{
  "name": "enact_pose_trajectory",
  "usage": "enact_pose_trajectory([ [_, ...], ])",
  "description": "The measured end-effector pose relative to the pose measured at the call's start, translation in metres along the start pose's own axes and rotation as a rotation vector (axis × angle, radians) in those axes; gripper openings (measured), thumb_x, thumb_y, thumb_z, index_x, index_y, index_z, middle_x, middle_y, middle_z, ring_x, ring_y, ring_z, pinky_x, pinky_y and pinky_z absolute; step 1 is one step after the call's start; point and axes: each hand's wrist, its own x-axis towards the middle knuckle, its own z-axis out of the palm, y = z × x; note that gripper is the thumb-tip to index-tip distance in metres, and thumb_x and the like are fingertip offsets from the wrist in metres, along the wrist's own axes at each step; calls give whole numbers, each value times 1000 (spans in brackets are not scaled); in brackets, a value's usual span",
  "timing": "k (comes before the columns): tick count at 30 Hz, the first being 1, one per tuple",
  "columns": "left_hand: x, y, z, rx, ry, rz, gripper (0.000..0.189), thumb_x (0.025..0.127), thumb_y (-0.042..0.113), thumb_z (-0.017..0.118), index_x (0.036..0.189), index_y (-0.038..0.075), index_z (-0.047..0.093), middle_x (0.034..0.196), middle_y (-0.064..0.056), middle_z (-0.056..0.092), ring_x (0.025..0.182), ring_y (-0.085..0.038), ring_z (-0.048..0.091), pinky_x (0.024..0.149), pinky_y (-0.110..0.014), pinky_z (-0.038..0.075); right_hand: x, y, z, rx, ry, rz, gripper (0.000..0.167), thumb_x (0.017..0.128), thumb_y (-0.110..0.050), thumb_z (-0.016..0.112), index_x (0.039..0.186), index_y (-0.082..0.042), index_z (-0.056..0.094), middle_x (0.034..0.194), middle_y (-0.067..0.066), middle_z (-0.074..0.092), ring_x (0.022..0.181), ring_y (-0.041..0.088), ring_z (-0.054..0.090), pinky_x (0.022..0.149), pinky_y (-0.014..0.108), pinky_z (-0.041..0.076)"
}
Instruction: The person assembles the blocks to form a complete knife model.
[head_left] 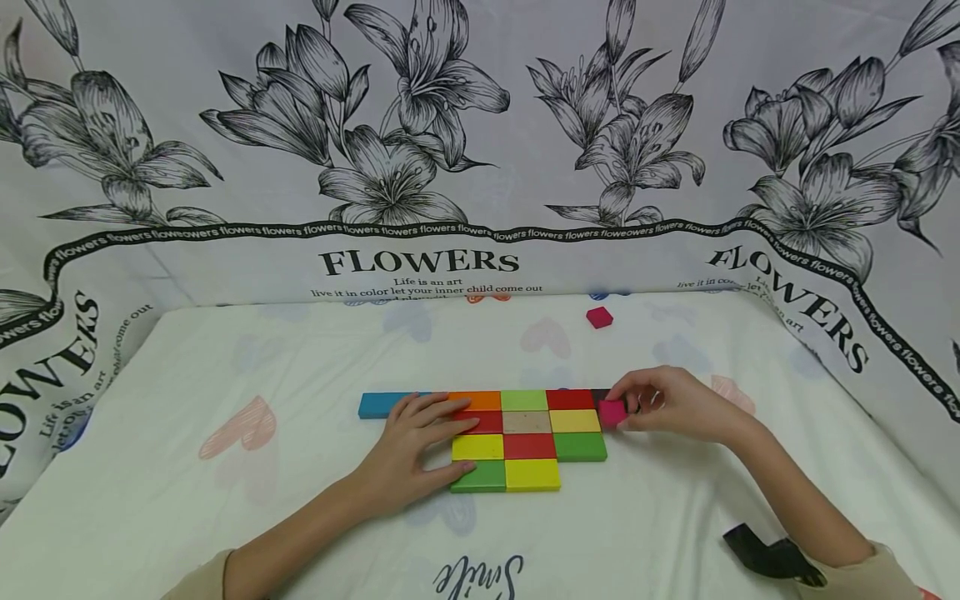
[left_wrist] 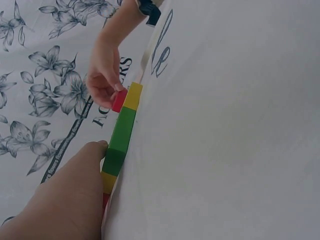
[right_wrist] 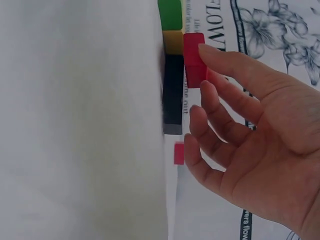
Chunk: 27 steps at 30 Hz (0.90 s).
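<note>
Flat coloured blocks lie edge to edge in a stepped pattern on the cloth, among them a blue block, an orange block, a tan block and a green block. Across the left part of this layout rests my left hand, fingers spread and thumb at the lower green block. My right hand pinches a small pink block between thumb and fingertips at the layout's right end. In the right wrist view, this pink block is beside a black block.
Farther back on the heart-patterned cloth lies another pink block. A flower-printed fabric rises behind and at both sides. Near the right wrist is a black strap.
</note>
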Motion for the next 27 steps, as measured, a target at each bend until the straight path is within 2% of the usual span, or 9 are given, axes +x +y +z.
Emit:
enact_pose_trajectory([
  [7, 0, -1, 0, 1, 7, 6, 53, 89, 36, 84, 138, 21, 72, 154, 2, 58, 150, -32, 40, 123, -67, 18, 0, 1, 2, 11, -26, -20, 30, 88, -16, 86, 115, -7, 74, 82, -7, 64, 82, 12, 60, 73, 23, 53],
  [27, 0, 0, 1, -6, 12, 4, 53, 89, 35, 84, 138, 21, 73, 154, 0, 59, 150, -34, 40, 122, -68, 18, 1, 4, 6, 57, -56, 11, 33, 88, -17, 87, 114, -6, 73, 79, -7, 66, 78, 12, 63, 74, 23, 55],
])
